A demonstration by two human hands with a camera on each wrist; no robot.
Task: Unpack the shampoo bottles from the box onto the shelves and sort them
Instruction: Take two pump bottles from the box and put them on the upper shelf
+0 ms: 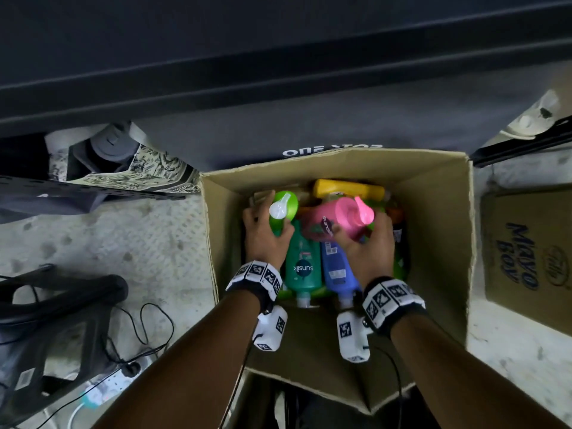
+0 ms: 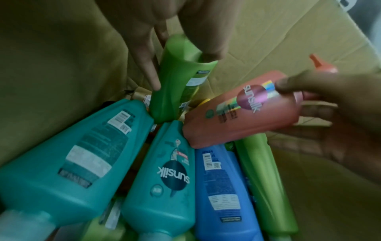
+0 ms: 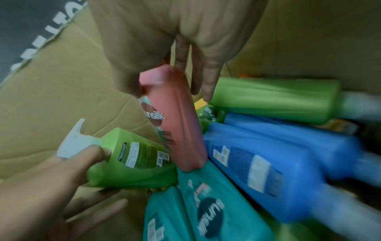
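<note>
An open cardboard box on the floor holds several shampoo bottles. My left hand grips a light green bottle with a white cap, lifted cap-up at the box's left side. In the left wrist view the green bottle stands between thumb and fingers. My right hand grips a pink Sunsilk bottle, tilted with its pink cap up and to the right; the pink bottle shows in the right wrist view too. Beneath lie a teal Sunsilk bottle, a blue bottle and a yellow bottle.
A dark shelf unit runs across the top behind the box. Another cardboard box printed "Mayo Boy" stands at the right. A black plastic stool and cables with a power strip lie at the lower left.
</note>
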